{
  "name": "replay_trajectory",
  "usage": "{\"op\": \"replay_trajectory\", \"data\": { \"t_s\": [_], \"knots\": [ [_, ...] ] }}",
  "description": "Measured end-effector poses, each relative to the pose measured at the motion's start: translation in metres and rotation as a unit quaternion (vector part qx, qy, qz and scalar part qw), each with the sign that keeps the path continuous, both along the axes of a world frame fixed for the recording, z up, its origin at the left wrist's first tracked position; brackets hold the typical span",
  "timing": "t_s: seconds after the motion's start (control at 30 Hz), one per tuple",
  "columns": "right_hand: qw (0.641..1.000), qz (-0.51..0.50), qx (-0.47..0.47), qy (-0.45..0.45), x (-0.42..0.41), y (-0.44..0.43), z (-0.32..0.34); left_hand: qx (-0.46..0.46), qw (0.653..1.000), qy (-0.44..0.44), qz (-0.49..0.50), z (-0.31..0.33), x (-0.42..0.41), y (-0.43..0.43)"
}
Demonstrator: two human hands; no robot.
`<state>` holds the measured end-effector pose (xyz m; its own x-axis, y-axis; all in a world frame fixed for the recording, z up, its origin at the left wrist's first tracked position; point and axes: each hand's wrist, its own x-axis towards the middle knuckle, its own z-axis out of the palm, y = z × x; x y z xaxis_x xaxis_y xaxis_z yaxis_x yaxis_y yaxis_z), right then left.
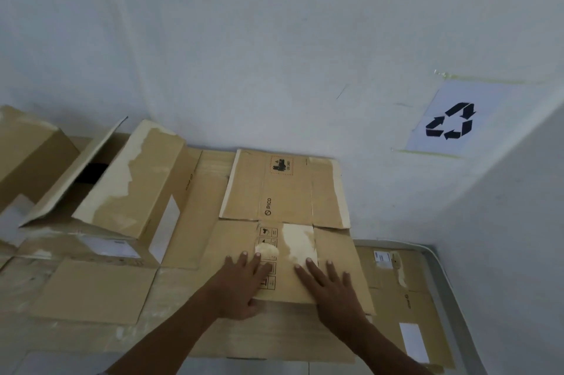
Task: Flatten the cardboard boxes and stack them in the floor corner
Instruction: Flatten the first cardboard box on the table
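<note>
You are pressing both hands flat on the flattened cardboard box lying on the floor in the corner; your left hand is resting palm-down with its fingers spread wide, holding nothing; your right hand is lying just beside it, fingers likewise splayed wide and empty. The box's far flap is lying against the base of the white wall; more flattened cardboard is showing beneath it on the right; an unflattened open box is sitting to the left; a recycling sign is hanging taped on the wall.
</note>
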<state>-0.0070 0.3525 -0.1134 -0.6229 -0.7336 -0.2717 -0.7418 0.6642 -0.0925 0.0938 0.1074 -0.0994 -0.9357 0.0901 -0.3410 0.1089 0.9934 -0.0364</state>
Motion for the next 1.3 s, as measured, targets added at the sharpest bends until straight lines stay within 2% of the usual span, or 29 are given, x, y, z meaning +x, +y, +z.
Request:
{"op": "replay_trajectory", "data": {
  "t_s": [0.13,0.23,0.47,0.67,0.9,1.1,1.3],
  "knots": [
    [1.000,0.014,-0.014,0.012,-0.016,0.005,0.038,-0.015,0.998,0.042,0.044,0.008,0.014,0.002],
    [0.999,0.015,-0.016,0.023,-0.028,0.017,0.053,-0.006,0.998,0.039,0.058,0.017,0.010,0.008],
    [0.999,-0.009,-0.008,0.031,-0.056,0.081,0.090,-0.006,0.998,0.055,-0.007,0.054,-0.024,0.054],
    [0.998,-0.012,-0.032,0.050,-0.098,0.154,0.126,0.032,0.994,0.097,-0.026,0.091,-0.072,0.131],
    [0.996,-0.016,-0.058,0.065,-0.178,0.296,0.140,0.029,0.995,0.090,-0.015,0.127,-0.154,0.277],
    [0.998,-0.019,-0.042,0.042,-0.218,0.402,0.124,0.056,0.996,0.067,-0.013,0.083,-0.202,0.380],
    [0.999,-0.048,0.011,-0.010,-0.239,0.457,0.058,0.066,0.998,0.001,-0.019,0.008,-0.226,0.440]
  ]
}}
